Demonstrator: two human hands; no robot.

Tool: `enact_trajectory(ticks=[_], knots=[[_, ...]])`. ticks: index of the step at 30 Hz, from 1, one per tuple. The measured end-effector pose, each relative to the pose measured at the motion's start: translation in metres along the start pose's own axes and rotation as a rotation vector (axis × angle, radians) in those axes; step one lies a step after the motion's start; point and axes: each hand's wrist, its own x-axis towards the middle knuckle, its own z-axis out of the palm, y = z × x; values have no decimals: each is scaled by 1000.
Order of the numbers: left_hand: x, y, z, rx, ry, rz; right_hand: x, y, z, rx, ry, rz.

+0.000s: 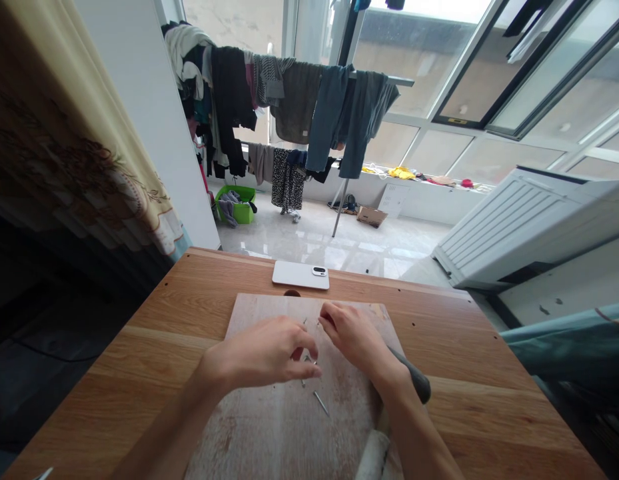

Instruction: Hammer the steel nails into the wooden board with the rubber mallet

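Observation:
Over a worn whitish board (259, 427), my left hand (274, 350) is open, with a gap between its thumb and curled fingers. Several small metal nails (307, 361) show in and below that gap; I cannot tell whether any touch the fingers. My right hand (352, 337) is pinched near the board's far side, and a small shiny bit, apparently a nail, shows at its fingertips. One loose nail (321, 403) lies nearer to me, and another tiny nail (304, 321) shows between the hands. Under my right forearm, partly hidden, is a dark grey handle (416, 379).
The board rests on a wooden table (154, 340). A white phone (296, 275) lies beyond it. A whitish cylindrical thing (373, 457) sits at the board's near right. Behind the table are a laundry rack (409, 82) with clothes, a green basket (245, 212) and a white ribbed cabinet (519, 220).

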Motion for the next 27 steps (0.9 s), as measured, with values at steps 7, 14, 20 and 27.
enact_trajectory(ticks=[7,14,20,27], knots=[[8,-21,1,141,301,-107,-14,-5,-21,244,-241,-130],[22,-45,12,253,251,-173,-14,1,-18,259,-211,-71],[29,-47,15,203,240,-136,-11,0,-17,200,-143,-55],[28,-55,18,201,262,-91,-1,-12,9,56,13,-15]])
